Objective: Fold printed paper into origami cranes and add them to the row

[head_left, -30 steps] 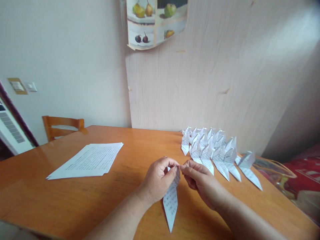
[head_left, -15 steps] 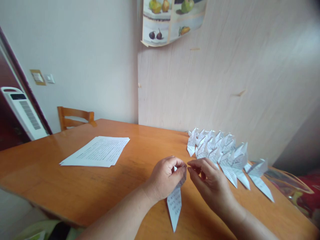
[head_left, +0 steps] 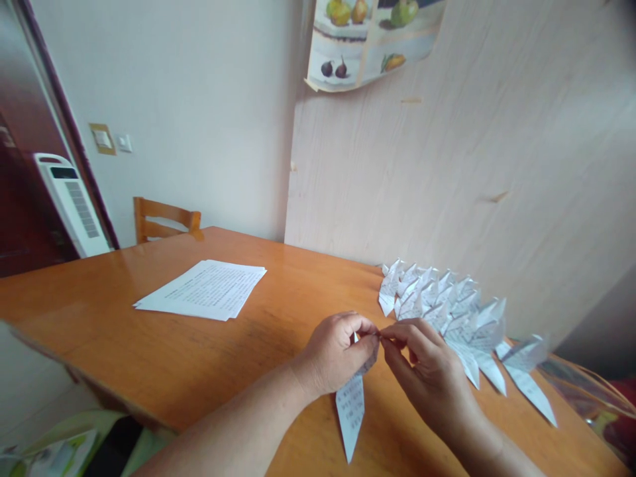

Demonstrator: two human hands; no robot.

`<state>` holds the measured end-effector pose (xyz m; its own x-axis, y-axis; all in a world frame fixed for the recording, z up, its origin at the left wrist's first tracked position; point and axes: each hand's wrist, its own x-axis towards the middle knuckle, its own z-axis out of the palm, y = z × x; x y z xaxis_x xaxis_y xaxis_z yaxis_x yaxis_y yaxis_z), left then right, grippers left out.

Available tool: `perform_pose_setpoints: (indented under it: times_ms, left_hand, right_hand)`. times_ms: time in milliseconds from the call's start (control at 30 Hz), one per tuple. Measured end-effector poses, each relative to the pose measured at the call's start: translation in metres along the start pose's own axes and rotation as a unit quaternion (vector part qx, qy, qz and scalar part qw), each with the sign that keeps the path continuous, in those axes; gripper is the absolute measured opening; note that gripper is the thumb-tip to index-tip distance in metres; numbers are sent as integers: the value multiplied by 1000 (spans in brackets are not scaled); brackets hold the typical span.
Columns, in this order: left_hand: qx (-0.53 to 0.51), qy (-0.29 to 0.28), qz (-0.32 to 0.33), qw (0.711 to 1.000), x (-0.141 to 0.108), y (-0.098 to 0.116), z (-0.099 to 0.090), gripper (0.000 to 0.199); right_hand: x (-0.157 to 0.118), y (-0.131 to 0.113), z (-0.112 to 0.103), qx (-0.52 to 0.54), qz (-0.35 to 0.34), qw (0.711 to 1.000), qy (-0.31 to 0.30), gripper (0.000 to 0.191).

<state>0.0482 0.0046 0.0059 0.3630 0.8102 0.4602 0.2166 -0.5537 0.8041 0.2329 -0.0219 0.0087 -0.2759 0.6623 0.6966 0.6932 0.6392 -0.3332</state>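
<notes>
My left hand (head_left: pixel 342 351) is closed on a folded strip of printed white paper (head_left: pixel 350 414), whose pointed end hangs down below the fingers. Right beside it, my right hand (head_left: pixel 422 358) has thumb and forefinger pinched together at the paper's upper tip, against the left fingertips. That tip is too small and covered to make out. Several folded paper pieces with upright points (head_left: pixel 437 298) stand in rows on the wooden table (head_left: pixel 213 371), to the right and beyond my hands.
A stack of printed sheets (head_left: pixel 203 290) lies on the left of the table. Behind the far left edge stands a wooden chair (head_left: pixel 166 218). A clear plastic bag (head_left: pixel 586 391) is by the right edge. Fruit pictures (head_left: pixel 368 40) hang on the wall.
My right hand's fingertips have closed and now meet the left fingertips, where a small gap was before. The whole view has shifted slightly, with the background moving right.
</notes>
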Motion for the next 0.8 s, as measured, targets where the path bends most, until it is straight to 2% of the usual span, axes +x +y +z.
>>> perform_pose_setpoints:
  times_ms: [400,800]
  left_hand:
    - [4,6,2,1000,0,2,0,13]
    - [15,20,10,1000,0,1,3,8]
  right_hand:
    - [1,-3,-2,50,37,998,16,8]
    - [-1,-10,-1,39,96,995,-13,9]
